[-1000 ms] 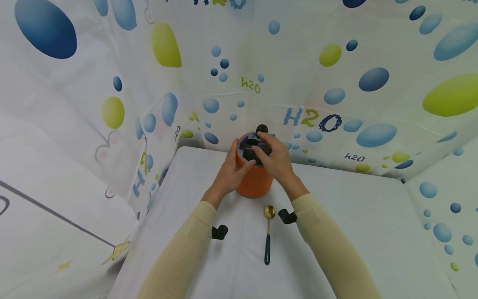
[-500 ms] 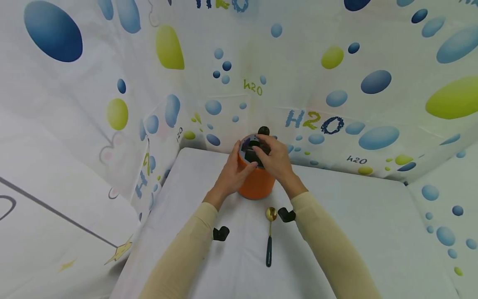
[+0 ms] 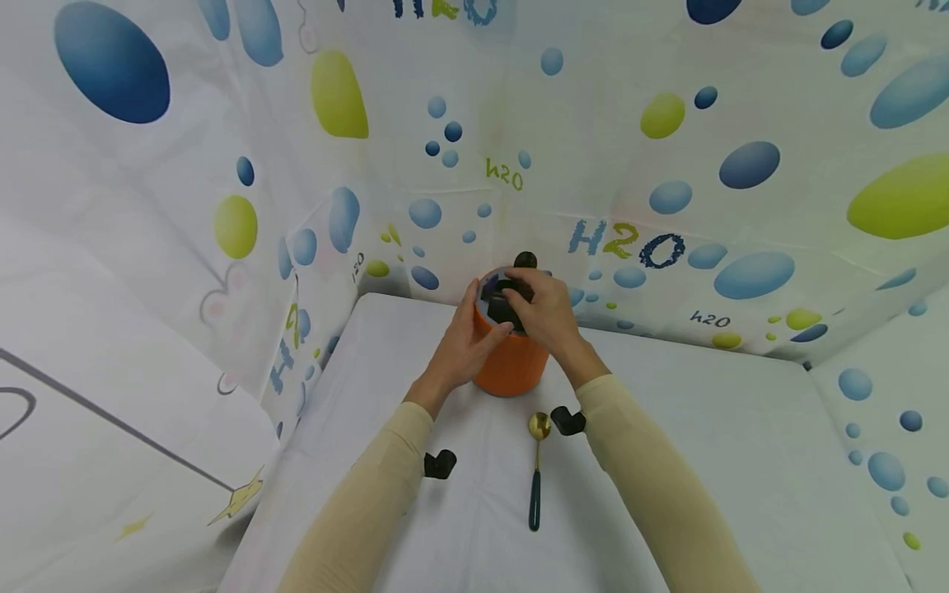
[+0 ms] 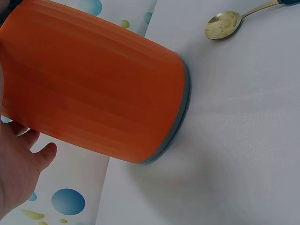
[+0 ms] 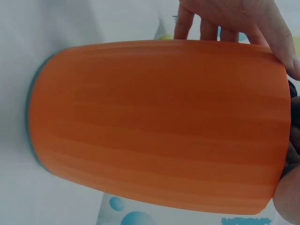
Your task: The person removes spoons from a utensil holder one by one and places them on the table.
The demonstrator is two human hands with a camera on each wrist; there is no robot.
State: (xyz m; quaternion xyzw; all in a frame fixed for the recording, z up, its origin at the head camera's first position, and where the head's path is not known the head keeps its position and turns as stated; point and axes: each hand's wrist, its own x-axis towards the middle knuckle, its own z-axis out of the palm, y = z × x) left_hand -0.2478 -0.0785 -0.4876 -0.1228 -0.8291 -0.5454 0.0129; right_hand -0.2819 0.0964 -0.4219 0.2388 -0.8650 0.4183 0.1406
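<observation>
An orange ribbed container (image 3: 511, 368) with a grey base stands upright near the back of the table. My left hand (image 3: 457, 350) grips its left side, the thumb along the near rim; in the left wrist view some of those fingers show past the container (image 4: 93, 84). Over its top, my right hand (image 3: 550, 311) bends its thumb and fingers around a black piece (image 3: 504, 310) at the opening. What the fingers cover is hidden, and I cannot tell the piece's kind. A black rounded tip (image 3: 525, 259) rises behind the rim.
A spoon (image 3: 539, 426) with a gold bowl and dark green handle lies on the white tablecloth (image 3: 667, 461), in front of the container. Close behind the container hangs a white backdrop (image 3: 593, 148) with blue and green spots. Black mounts (image 3: 441, 464) sit at both wrists.
The view has shifted slightly. My right fingers have moved a little over the container's opening; my left hand keeps its grip, and the container and spoon stay in place.
</observation>
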